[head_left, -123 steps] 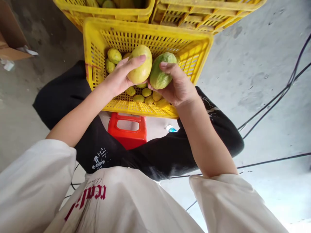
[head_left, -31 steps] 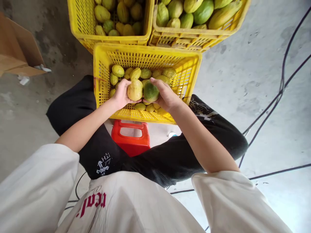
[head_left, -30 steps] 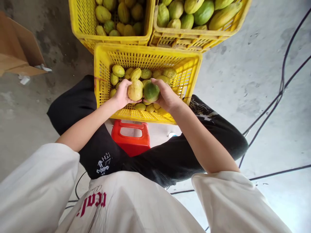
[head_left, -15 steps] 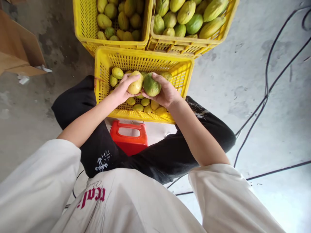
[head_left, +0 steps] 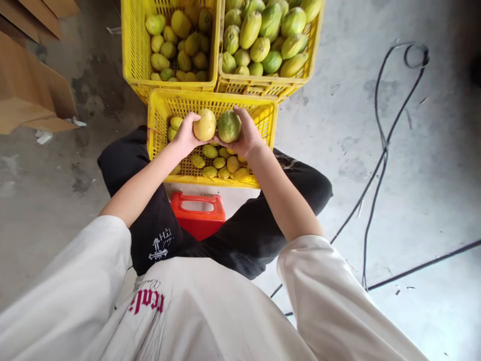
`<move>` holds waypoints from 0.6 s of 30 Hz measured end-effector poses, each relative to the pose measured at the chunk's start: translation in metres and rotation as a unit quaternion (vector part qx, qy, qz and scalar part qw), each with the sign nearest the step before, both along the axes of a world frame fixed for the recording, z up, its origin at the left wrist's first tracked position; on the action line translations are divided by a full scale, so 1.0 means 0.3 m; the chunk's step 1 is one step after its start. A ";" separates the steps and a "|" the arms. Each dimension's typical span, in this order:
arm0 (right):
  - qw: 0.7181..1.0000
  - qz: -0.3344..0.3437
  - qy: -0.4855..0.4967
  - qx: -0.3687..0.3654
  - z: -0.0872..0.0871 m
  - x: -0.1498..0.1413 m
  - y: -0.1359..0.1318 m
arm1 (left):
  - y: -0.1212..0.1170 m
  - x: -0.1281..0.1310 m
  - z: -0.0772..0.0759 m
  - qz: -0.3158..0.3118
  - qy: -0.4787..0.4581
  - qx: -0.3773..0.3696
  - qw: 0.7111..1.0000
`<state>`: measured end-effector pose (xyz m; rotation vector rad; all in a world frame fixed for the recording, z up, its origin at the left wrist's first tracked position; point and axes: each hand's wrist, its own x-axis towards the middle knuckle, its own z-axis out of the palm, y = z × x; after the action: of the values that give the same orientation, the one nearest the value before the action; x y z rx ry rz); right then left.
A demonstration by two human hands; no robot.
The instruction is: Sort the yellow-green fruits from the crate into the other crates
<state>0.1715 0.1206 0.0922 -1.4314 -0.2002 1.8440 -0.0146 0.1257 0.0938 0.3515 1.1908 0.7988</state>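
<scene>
My left hand is wrapped round a pale yellow fruit that looks like a papaya. A greener papaya is in my right hand, its thumb over the top. Both fruits are held side by side above the near yellow crate, a small gap between them. Below them, several smaller yellow-green fruits lie on the crate's slotted bottom. My hands and the two held fruits hide part of the crate's contents.
Two more yellow crates hold similar fruit, one at the back left and one at the back right. Between my legs stands a red plastic stool. Cardboard lies left; black cables cross the floor at right.
The camera view has shifted, showing more of the back crates. Both hands still hold the same two papayas, which have turned slightly and sit a little farther apart.
</scene>
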 end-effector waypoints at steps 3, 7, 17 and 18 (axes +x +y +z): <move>0.998 -0.005 0.047 0.032 0.027 0.013 -0.010 | -0.011 -0.021 0.003 0.010 0.016 0.034 0.999; 0.997 0.010 0.071 0.040 0.067 0.034 -0.022 | -0.048 -0.064 0.035 -0.004 0.034 0.082 0.996; 0.996 0.030 0.057 0.065 0.011 -0.013 -0.203 | -0.292 -0.038 0.126 0.023 0.062 0.007 0.998; 0.995 0.032 0.070 0.069 -0.001 -0.019 -0.225 | -0.316 -0.036 0.132 0.026 0.056 -0.002 0.998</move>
<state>0.1657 0.0532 0.0918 -1.2093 -0.2995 1.9353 -0.0253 0.0308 0.1335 0.3672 1.3113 0.8306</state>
